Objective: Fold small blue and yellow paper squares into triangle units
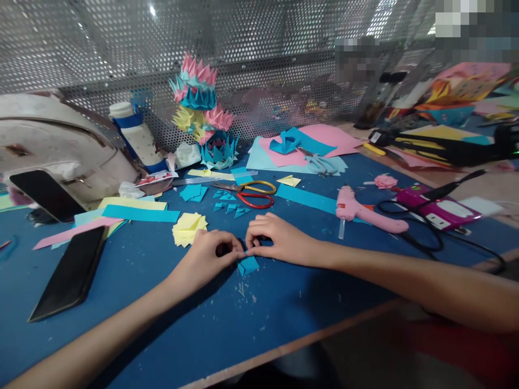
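Both my hands meet over a small folded piece of blue paper (248, 265) near the middle of the blue table. My left hand (208, 249) pinches its upper left edge between thumb and fingers. From the other side, my right hand (284, 240) pinches the same paper's top edge, the fingertips of both hands nearly touching. Part of the paper is hidden under the fingers. Beside my left hand lies a pile of yellow paper squares (188, 229). Small folded blue triangles (231, 208) and scissors (255, 194) with red and yellow handles lie just beyond.
Left are paper strips (141, 213), a black phone (71, 275), another propped phone (46, 194) and a bottle (135, 135). A pink glue gun (367, 212) and a purple power strip (438, 208) with cables lie right. Paper origami (203, 119) stands behind, before a perforated metal panel (259, 54).
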The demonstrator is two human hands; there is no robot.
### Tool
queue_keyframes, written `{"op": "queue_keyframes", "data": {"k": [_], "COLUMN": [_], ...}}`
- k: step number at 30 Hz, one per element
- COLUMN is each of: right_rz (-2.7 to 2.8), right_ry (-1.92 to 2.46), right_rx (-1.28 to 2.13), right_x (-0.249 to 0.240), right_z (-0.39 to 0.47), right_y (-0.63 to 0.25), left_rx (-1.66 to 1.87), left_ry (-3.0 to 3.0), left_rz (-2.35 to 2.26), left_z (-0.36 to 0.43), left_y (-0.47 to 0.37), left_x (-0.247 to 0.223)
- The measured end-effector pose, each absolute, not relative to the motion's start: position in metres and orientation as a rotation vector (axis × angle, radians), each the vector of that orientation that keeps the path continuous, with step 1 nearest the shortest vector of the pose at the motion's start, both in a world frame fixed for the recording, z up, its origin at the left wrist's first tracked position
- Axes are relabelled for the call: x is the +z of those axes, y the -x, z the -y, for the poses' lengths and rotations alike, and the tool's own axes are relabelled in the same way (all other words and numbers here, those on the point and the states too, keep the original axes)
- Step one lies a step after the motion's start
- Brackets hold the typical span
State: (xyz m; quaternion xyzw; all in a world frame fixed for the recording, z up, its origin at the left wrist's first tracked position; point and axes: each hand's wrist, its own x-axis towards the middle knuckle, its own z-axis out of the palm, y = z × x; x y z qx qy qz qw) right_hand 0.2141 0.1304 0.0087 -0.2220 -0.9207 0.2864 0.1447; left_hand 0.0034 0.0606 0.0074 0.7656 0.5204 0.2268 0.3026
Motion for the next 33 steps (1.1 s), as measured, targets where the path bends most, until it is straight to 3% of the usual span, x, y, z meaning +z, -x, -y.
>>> {"op": "queue_keyframes", "data": {"k": [17, 24, 33], "right_rz": [2.696, 2.751, 2.869], "right_ry": [0.440, 0.014, -0.124], "right_rx": [0.758, 0.384, 0.088], "right_x": [0.004, 0.004, 0.008], "right_z": [-0.133, -0.138, -0.141], "right_y": [-0.223, -0.230, -0.231], "left_rx": [0.747, 0.729, 0.683], "left_ry": [-2.397, -2.636, -2.805], "left_rz": [-1.421, -1.214, -1.123], "left_z": [-0.041, -0.038, -0.035], "left_y": [-0.005, 0.004, 0.007], "left_x": [-0.002, -0.002, 0.000]}}
